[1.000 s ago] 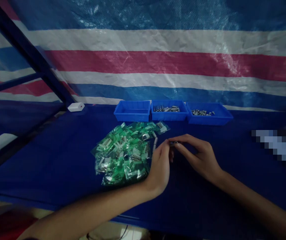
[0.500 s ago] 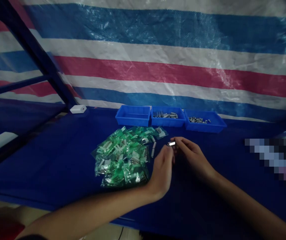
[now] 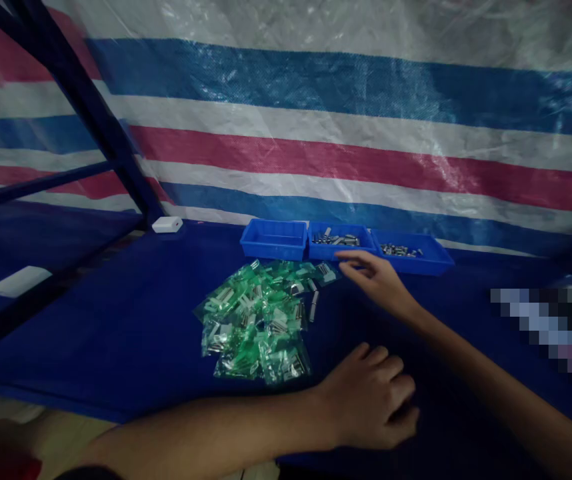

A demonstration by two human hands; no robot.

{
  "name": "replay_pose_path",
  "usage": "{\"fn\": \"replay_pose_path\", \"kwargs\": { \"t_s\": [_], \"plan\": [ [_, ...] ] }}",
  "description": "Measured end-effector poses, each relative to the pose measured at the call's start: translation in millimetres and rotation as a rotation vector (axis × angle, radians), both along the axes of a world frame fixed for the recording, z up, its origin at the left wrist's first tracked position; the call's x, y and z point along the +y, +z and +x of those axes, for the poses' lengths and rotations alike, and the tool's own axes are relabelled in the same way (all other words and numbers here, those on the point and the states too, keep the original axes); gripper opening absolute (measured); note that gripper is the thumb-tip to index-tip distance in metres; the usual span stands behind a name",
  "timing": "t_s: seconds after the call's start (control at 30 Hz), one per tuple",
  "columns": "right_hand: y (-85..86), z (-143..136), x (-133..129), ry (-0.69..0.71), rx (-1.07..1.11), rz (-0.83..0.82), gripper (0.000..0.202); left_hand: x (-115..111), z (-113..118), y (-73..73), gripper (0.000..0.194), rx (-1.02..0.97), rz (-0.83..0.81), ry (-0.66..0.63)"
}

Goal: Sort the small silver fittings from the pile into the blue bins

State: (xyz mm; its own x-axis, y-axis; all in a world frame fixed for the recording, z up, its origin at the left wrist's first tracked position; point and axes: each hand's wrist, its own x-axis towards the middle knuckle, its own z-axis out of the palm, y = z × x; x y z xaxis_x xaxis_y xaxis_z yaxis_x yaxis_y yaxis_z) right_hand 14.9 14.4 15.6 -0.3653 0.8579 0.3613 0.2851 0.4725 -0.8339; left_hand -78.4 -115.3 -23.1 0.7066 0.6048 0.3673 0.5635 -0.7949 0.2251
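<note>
My right hand point(image 3: 373, 280) is raised just in front of the middle blue bin point(image 3: 336, 253). Its fingers point left and are apart, with nothing visible in them. Small silvery metal cylinders point(image 3: 341, 241) lie in that bin. Closer to me, my left hand point(image 3: 373, 400) is low over the table, back of the hand upward and fingers curled in. Whatever it may hold is hidden under the fingers. Left of both hands lies a pile of clear bags point(image 3: 256, 320) with green and silvery contents. A few loose metal pieces point(image 3: 314, 305) lie beside the pile.
The left blue bin point(image 3: 273, 251) and the right blue bin point(image 3: 416, 264), with small metal parts in it, flank the middle one. A white box point(image 3: 167, 225) sits at the back left. Striped sheeting point(image 3: 316, 153) hangs behind the blue table point(image 3: 131, 320).
My hands have separated. The left moved toward me and to the right; the right rose toward the middle bin. The shiny metal piece between them is no longer visible. The view tilted slightly up.
</note>
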Motion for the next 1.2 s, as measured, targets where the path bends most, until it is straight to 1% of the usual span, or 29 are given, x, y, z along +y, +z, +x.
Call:
{"fn": "replay_pose_path", "kwargs": {
  "t_s": [0.07,0.1,0.13,0.17,0.23,0.3,0.37,0.47,0.57,0.63,0.7,0.77,0.83,0.9,1.0,1.1,1.2],
  "plan": [
    [-9.7,-1,-16,0.183,-0.174,0.16,0.027,-1,0,0.3,0.027,-0.007,0.031,-0.024],
    [-15.1,-1,-23,0.253,-0.254,0.209,0.029,-1,0,0.7,0.027,-0.015,0.05,-0.051],
    [-20.1,-1,-30,0.288,-0.325,0.256,0.031,-2,-1,1.3,0.027,-0.026,0.071,-0.086],
    [-24.6,0,-35,0.317,-0.397,0.294,0.033,-2,-1,2.0,0.026,-0.038,0.092,-0.125],
    [-31.1,1,-41,0.32,-0.5,0.343,0.035,-3,0,4.2,0.026,-0.07,0.116,-0.189],
    [-34.3,2,-44,0.288,-0.55,0.36,0.033,-3,0,7.4,0.025,-0.121,0.102,-0.196],
    [-35.4,4,-44,0.238,-0.564,0.361,0.03,-2,-1,11.6,0.023,-0.198,0.05,-0.148],
    [-36.4,6,-44,0.175,-0.56,0.367,0.024,0,-5,19.2,0.015,-0.344,-0.049,-0.051],
    [-38.2,9,-44,0.169,-0.535,0.386,0.021,4,-11,27.0,0.007,-0.502,-0.14,0.077],
    [-39.4,10,-45,0.158,-0.525,0.381,0.023,8,-16,31.4,0.006,-0.609,-0.2,0.2],
    [-39.7,11,-45,0.128,-0.524,0.362,0.024,13,-20,34.5,0.009,-0.732,-0.254,0.351],
    [-38.6,11,-46,0.105,-0.523,0.348,0.02,19,-24,36.3,0.01,-0.875,-0.303,0.495],
    [-36.3,10,-47,0.111,-0.512,0.339,0.016,26,-26,36.8,0.009,-1.021,-0.349,0.593],
    [-33.2,9,-47,0.106,-0.462,0.315,0.013,31,-28,36.3,0.008,-1.129,-0.384,0.648],
    [-27.6,8,-47,0.048,-0.265,0.212,0.012,37,-29,35.0,0.011,-1.215,-0.405,0.679],
    [-21.4,8,-50,-0.028,-0.044,0.062,0.016,39,-29,34.4,0.016,-1.232,-0.444,0.679],
    [-15.6,7,-56,-0.043,0.089,0.013,0.017,37,-28,35.2,0.018,-1.173,-0.568,0.678]
  ]
}}
